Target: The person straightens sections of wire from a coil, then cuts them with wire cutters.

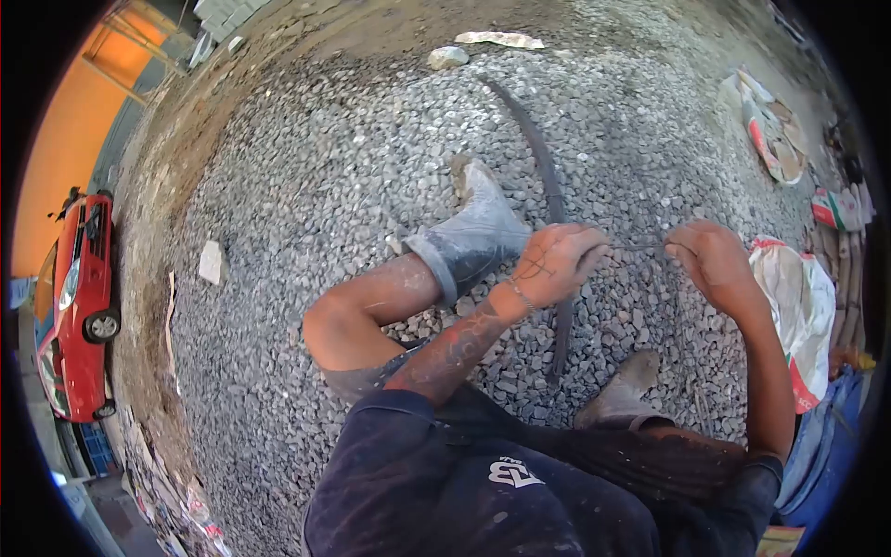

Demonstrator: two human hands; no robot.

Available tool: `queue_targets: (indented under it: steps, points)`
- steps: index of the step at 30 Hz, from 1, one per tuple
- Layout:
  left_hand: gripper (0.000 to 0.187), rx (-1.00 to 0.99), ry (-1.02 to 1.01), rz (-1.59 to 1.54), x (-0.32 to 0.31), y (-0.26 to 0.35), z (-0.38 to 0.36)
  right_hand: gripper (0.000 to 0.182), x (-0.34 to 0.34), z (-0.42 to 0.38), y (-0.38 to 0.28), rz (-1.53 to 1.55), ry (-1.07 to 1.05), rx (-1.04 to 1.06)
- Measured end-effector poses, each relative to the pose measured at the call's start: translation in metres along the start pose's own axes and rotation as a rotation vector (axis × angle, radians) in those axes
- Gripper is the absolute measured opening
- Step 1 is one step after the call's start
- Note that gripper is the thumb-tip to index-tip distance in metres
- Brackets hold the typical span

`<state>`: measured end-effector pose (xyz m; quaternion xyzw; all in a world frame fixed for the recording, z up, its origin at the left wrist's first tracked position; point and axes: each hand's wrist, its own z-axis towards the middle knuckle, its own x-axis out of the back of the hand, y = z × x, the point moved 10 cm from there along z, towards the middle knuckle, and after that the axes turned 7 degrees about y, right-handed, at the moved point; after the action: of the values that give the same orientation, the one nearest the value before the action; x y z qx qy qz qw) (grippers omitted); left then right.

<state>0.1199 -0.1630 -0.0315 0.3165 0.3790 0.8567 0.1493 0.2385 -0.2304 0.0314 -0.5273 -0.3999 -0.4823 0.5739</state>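
A thin wire (639,247) spans the short gap between my two hands, above the gravel. My left hand (559,264) is closed around its left end, knuckles up and fingers curled. At the other end, my right hand (716,265) pinches the wire between thumb and bent fingers. Below my left hand runs a long, dark, narrow strip (538,153), curved in this view, lying on the stones between my boots. One grey, dusty boot (483,223) is beside my left hand; the other boot (624,385) stands lower down, near my body.
Grey gravel (306,186) covers the ground around me. A pale stone (212,263) lies at left, and another rock (448,58) ahead. White-and-red sacks (794,306) lie close to my right arm, with a blue tarp-like sheet (821,441) below. A red car (82,306) stands far left.
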Motion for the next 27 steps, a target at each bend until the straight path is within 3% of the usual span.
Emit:
queue_targets:
  steps: [5,7,9,10,12,13,14,16,17,27]
  points:
    - [0.012,-0.057,-0.141,-0.082,-0.007,0.048,0.019,0.018,0.017,0.001,-0.03,-0.061,-0.047,0.158]
    - [0.013,0.089,-0.118,-0.15,-0.001,0.056,0.028,0.016,0.029,0.002,-0.043,-0.099,0.004,0.22]
    - [0.013,0.108,-0.087,-0.139,0.009,0.062,0.036,0.015,0.074,0.001,-0.058,-0.137,0.285,0.31]
    - [0.013,0.154,-0.044,-0.14,0.015,0.061,0.04,0.015,0.087,0.0,-0.058,-0.151,0.306,0.316]
    - [0.014,0.157,0.021,-0.2,0.024,0.06,0.043,0.028,0.155,-0.021,-0.049,-0.067,0.845,0.23]
    - [0.015,0.21,0.041,-0.262,0.028,0.058,0.043,0.033,0.16,-0.025,-0.023,0.161,0.87,0.085]
    - [0.017,0.264,0.058,-0.323,0.032,0.057,0.043,0.033,0.155,-0.028,-0.021,0.161,0.889,0.093]
    - [0.018,0.265,0.067,-0.386,0.033,0.069,0.045,0.031,0.101,-0.017,0.025,1.002,0.623,-0.275]
    - [0.018,0.271,0.061,-0.406,0.033,0.071,0.046,0.033,0.092,-0.015,0.013,1.062,0.5,-0.266]
    - [0.017,0.267,0.008,-0.417,0.03,0.082,0.043,0.02,0.107,-0.01,-0.011,1.091,0.609,-0.155]
